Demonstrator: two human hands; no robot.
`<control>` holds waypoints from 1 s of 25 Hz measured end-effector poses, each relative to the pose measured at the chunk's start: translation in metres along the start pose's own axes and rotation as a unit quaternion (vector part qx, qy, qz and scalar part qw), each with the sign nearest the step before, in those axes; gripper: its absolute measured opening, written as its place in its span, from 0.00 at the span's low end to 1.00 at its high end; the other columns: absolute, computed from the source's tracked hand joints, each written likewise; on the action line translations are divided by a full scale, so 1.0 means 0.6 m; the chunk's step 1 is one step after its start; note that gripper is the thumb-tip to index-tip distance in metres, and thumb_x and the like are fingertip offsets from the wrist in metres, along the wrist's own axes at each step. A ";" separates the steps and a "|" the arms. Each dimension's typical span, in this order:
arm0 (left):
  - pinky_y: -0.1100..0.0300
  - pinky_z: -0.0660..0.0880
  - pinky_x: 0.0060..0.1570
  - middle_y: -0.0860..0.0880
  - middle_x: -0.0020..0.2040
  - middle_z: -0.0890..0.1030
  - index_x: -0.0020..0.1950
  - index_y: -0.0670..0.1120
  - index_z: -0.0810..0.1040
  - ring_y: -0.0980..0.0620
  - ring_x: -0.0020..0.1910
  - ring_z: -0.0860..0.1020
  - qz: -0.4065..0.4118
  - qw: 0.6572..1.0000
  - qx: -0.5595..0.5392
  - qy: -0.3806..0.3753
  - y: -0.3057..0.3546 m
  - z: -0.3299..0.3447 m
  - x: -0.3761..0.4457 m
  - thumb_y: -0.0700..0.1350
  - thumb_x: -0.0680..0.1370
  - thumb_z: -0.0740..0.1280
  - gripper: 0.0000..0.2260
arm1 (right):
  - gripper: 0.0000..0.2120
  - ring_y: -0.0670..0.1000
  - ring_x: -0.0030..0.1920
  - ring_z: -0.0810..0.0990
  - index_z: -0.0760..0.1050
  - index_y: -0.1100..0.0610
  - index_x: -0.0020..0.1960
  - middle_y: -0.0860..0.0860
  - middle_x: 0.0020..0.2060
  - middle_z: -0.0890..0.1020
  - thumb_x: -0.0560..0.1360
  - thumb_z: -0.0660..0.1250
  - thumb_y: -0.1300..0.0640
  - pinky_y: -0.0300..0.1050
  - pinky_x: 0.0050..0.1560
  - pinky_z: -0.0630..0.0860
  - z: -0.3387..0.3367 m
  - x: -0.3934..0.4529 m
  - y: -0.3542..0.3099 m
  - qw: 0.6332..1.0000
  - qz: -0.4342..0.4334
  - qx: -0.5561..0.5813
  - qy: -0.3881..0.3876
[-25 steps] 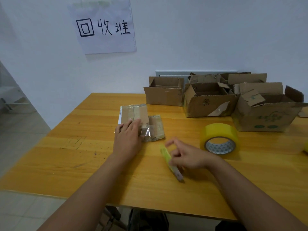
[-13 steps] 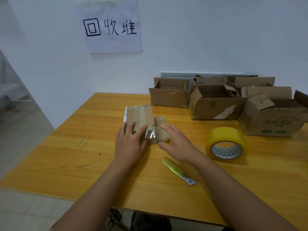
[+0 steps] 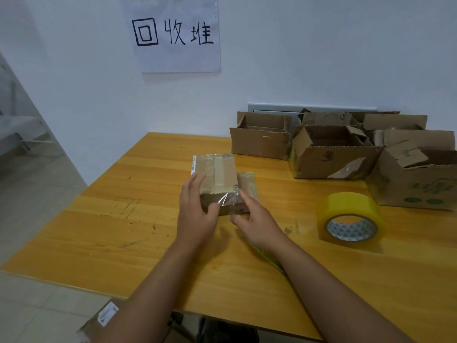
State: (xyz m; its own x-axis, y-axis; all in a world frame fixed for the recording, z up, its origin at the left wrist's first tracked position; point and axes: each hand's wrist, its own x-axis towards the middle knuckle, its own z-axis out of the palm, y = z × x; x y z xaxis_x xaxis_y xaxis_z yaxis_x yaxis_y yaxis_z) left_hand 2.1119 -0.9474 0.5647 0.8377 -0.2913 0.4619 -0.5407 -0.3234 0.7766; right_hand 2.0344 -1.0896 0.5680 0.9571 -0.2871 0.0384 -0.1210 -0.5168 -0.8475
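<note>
A small cardboard box [image 3: 217, 173] wrapped in clear tape sits near the middle of the wooden table [image 3: 123, 233], its near face turned up towards me. My left hand [image 3: 195, 216] grips its left near corner, fingers on top and thumb on the front face. My right hand [image 3: 257, 225] holds the right near corner beside a taped flap [image 3: 247, 184] that sticks out to the right. A yellow-green utility knife [image 3: 270, 259] lies on the table, mostly hidden under my right forearm.
A roll of yellow packing tape [image 3: 351, 216] stands to the right of my hands. Several open, torn cardboard boxes [image 3: 329, 157] line the back right of the table. A paper sign [image 3: 175, 35] hangs on the wall. Another labelled box [image 3: 103, 318] lies on the floor at lower left.
My right hand left the knife on the table and moved up to the small box's right corner. My left hand shifted from lying on the box to gripping it, and its near face now shows.
</note>
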 end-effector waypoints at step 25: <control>0.76 0.71 0.52 0.56 0.67 0.68 0.61 0.55 0.77 0.73 0.62 0.67 -0.098 0.986 -0.132 0.020 -0.014 0.012 -0.011 0.52 0.81 0.62 0.10 | 0.19 0.42 0.55 0.76 0.73 0.44 0.68 0.40 0.54 0.76 0.79 0.61 0.41 0.38 0.53 0.73 -0.028 0.017 0.005 0.996 -0.045 -0.017 0.076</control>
State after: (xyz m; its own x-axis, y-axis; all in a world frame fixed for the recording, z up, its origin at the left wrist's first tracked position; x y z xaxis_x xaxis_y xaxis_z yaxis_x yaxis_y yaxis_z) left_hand 2.1102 -0.9495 0.5519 0.9293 -0.2099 0.3038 -0.3334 -0.1232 0.9347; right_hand 2.0394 -1.1079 0.5746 0.9142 -0.3557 0.1941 -0.0486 -0.5716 -0.8191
